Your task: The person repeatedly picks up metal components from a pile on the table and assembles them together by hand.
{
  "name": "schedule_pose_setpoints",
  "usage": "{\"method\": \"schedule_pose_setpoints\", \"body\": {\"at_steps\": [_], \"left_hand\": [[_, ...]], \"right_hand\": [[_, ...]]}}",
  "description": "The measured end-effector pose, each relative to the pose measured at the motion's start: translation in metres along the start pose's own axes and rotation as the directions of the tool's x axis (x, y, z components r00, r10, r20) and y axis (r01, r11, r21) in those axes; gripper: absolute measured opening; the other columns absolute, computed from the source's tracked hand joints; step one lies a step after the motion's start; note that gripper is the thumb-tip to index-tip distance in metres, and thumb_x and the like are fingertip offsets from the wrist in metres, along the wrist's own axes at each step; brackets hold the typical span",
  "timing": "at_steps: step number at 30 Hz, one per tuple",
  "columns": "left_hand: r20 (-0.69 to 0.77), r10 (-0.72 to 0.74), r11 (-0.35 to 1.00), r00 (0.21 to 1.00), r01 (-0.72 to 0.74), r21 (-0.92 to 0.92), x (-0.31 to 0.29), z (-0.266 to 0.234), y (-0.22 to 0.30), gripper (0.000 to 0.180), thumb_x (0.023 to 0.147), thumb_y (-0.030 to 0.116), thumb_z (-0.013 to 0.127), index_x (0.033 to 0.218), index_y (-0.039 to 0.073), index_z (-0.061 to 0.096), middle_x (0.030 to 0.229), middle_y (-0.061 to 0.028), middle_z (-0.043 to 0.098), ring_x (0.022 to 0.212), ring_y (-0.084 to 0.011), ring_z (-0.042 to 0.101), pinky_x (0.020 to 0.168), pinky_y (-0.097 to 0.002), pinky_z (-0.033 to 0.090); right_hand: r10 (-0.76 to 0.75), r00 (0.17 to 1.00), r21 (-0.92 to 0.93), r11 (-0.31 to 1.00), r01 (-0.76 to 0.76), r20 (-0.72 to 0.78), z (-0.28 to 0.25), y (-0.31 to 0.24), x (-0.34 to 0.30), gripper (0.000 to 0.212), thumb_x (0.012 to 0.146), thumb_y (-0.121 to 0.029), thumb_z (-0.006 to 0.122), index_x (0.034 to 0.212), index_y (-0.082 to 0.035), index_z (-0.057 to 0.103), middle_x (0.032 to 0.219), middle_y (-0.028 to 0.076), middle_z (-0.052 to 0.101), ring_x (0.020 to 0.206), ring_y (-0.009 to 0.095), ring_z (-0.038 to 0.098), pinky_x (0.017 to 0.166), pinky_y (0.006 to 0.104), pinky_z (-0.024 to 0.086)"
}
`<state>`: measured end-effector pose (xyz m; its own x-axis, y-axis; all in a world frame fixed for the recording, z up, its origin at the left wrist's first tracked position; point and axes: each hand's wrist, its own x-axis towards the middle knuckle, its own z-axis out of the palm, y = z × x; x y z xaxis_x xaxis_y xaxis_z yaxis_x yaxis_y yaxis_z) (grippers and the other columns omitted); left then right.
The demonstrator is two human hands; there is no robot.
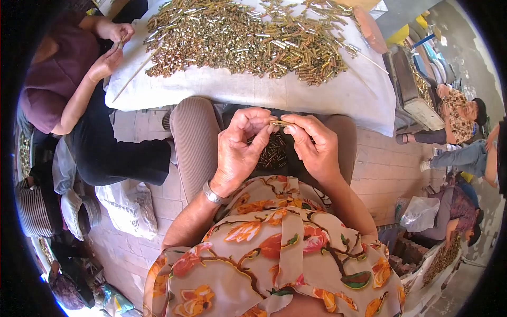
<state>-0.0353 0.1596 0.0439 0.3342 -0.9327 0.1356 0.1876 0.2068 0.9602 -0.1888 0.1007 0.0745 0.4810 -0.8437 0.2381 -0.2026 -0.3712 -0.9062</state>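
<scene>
My left hand [244, 141] and my right hand [312, 143] meet above my lap, thumbs and fingers pinched. Between the fingertips is a small brass-coloured cylindrical metal piece [280, 123], lying roughly level; both hands grip it, one at each end. Fingers cover much of it, so its exact kind does not show. Below, between my knees, a dark container holds many similar metal pieces [272, 152]. Ahead on a table with a white cloth [211, 87] is a broad heap of small short metal parts [195, 42], with longer brass-coloured rods [311, 53] towards the right.
A co-worker's hands [113, 53] hold a small piece at the table's left. Thin sticks [136, 74] lie along the cloth's sides. A white plastic bag [128, 207] sits on the brick floor at left. More people and a wooden box [417, 100] of parts are at right.
</scene>
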Motion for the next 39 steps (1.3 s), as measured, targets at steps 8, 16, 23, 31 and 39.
{"method": "schedule_pose_setpoints", "body": {"at_steps": [8,16,23,31,39], "left_hand": [[0.129,0.069,0.984,0.989,-0.088,0.154,0.003,-0.016,0.005,0.019,0.086,-0.003,0.064,0.105,0.001,0.062,0.100,-0.0041,0.067,0.089,-0.0098,0.065,0.081,-0.0234,0.053],[0.702,-0.261,0.856,0.663,0.494,-0.149,0.017,-0.033,0.020,0.019,0.082,0.002,0.069,0.101,-0.001,0.065,0.092,-0.0075,0.067,0.077,-0.0117,0.064,0.074,-0.0270,0.054],[0.441,-0.410,0.893,0.798,0.449,0.017,0.043,-0.023,-0.003,0.022,0.088,0.009,0.065,0.109,0.002,0.064,0.089,-0.0022,0.067,0.072,-0.0064,0.060,0.066,-0.0222,0.053],[0.189,0.277,0.518,0.942,-0.312,0.796,0.119,-0.005,-0.061,0.019,0.082,0.007,0.064,0.100,0.007,0.064,0.091,-0.0120,0.064,0.078,-0.0288,0.063,0.069,-0.0363,0.051],[0.235,0.264,0.366,0.936,-0.322,0.873,0.128,0.000,-0.066,0.010,0.076,0.009,0.064,0.084,0.007,0.059,0.083,-0.0092,0.060,0.085,-0.0302,0.061,0.071,-0.0410,0.050]], "right_hand": [[0.027,0.984,0.105,0.993,-0.046,0.176,-0.017,0.003,0.004,0.016,0.091,-0.004,0.059,0.105,-0.002,0.065,0.079,0.006,0.063,0.064,0.009,0.057,0.057,0.0223,0.045],[0.120,0.779,0.353,0.842,-0.408,0.616,-0.036,-0.008,0.003,0.018,0.094,-0.009,0.056,0.105,0.001,0.065,0.076,0.002,0.061,0.050,0.003,0.045,0.044,0.0189,0.035],[0.294,0.772,0.665,0.393,-0.635,0.564,-0.024,0.034,0.008,0.033,0.098,-0.035,0.045,0.088,-0.005,0.055,0.062,0.003,0.051,0.043,0.007,0.039,0.036,0.0206,0.024],[-0.011,0.983,-0.308,0.950,-0.047,-0.185,-0.062,0.120,0.105,0.020,0.088,-0.014,0.061,0.106,-0.006,0.064,0.063,0.003,0.051,0.060,0.018,0.058,0.050,0.0303,0.043],[-0.211,0.972,-0.820,0.536,0.201,0.101,-0.060,0.121,0.128,0.009,0.087,-0.011,0.056,0.092,-0.007,0.063,0.087,0.011,0.057,0.070,0.034,0.062,0.062,0.0447,0.050]]}}
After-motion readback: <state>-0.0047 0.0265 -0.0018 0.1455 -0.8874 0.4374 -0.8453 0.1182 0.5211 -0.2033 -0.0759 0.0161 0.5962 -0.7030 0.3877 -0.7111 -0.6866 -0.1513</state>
